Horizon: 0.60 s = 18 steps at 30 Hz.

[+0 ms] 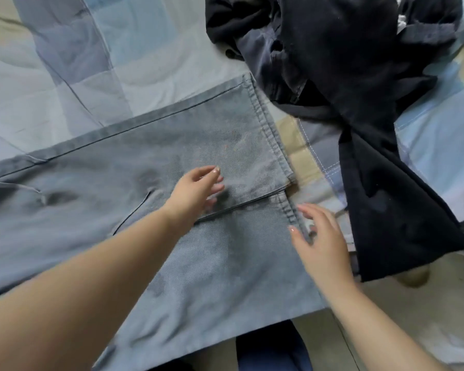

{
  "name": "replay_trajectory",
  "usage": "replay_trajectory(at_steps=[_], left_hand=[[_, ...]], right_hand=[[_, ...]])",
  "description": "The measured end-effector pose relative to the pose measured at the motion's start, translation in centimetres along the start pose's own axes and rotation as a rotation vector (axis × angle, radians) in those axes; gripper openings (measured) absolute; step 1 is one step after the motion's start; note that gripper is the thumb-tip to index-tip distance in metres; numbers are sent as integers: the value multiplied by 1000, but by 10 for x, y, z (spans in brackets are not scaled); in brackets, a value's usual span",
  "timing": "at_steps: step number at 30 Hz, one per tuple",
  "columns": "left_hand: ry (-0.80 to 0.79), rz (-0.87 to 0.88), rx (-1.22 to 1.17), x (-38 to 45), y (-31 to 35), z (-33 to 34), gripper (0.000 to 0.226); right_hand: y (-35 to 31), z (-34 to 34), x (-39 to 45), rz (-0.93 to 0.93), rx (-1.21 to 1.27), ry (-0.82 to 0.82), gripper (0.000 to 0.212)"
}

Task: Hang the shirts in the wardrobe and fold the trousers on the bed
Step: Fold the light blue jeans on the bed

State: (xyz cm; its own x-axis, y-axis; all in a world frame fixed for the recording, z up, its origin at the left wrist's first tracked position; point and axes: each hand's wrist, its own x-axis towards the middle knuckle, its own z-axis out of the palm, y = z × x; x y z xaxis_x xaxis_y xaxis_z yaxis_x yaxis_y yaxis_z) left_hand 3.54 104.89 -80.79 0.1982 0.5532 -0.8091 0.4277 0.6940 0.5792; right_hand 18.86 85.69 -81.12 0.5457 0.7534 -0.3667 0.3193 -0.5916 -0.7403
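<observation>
The bed (pixel 65 76) is carrying grey trousers (pixel 145 162) lying flat, with a dark clothes pile (pixel 346 76) beside. It seems the folding step is beginning. The left hand (pixel 196 191) is hovering open over the legs; the right hand (pixel 322 242), open, is touching the hems, gripping nothing. Next probably needs catching both hems.

The single head view looks steeply down, close over the bed (pixel 65 62) edge and both forearms.
</observation>
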Motion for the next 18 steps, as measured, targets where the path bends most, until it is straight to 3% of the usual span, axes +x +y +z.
replay_trajectory(at_steps=[6,13,18], left_hand=[[202,-164,-138,-82,-93,-104,12],[337,-252,-300,-186,-192,-239,10],[447,-286,-438,-252,-252,-329,13]], right_hand=[[-58,90,-96,148,246,-247,41],[-132,211,-187,265,255,-600,17],[-180,304,-269,704,503,-714,6]])
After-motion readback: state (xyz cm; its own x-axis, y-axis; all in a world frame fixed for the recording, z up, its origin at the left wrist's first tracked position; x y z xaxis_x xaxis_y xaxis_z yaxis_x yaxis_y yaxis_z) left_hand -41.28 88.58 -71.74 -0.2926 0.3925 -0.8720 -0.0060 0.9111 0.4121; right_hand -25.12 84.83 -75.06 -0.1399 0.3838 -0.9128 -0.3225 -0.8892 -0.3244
